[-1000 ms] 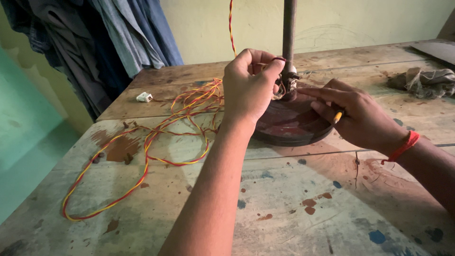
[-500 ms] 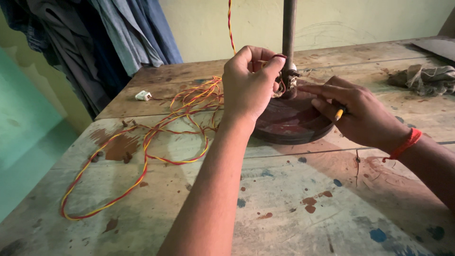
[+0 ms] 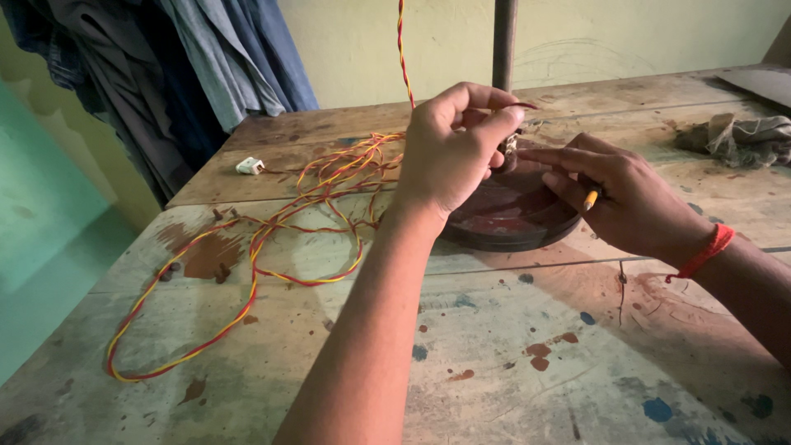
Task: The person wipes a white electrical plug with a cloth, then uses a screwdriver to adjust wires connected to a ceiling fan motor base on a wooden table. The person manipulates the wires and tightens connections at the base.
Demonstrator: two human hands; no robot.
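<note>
A round dark red stand base [image 3: 511, 221] with an upright grey pole [image 3: 503, 37] sits on the paint-stained wooden table [image 3: 511, 354]. My left hand [image 3: 449, 148] pinches a thin wire end beside the pole's foot, where a small metal fitting [image 3: 509, 147] shows. My right hand [image 3: 622, 194] rests on the base, fingers stretched toward the fitting, with a small yellow-tipped tool [image 3: 591, 199] between the fingers. A twisted red and yellow wire [image 3: 272, 239] lies in loops on the table and also hangs down from above [image 3: 402, 49].
A small white plug piece [image 3: 249, 166] lies at the table's far left. A crumpled grey rag [image 3: 741, 136] sits at the far right. Clothes [image 3: 165, 74] hang at the upper left by the table's corner. A red thread band is on my right wrist [image 3: 704, 251].
My left hand has shifted slightly at the pole's foot, and the fingers of my right hand have stretched a little closer to the fitting. The wire loops lie the same.
</note>
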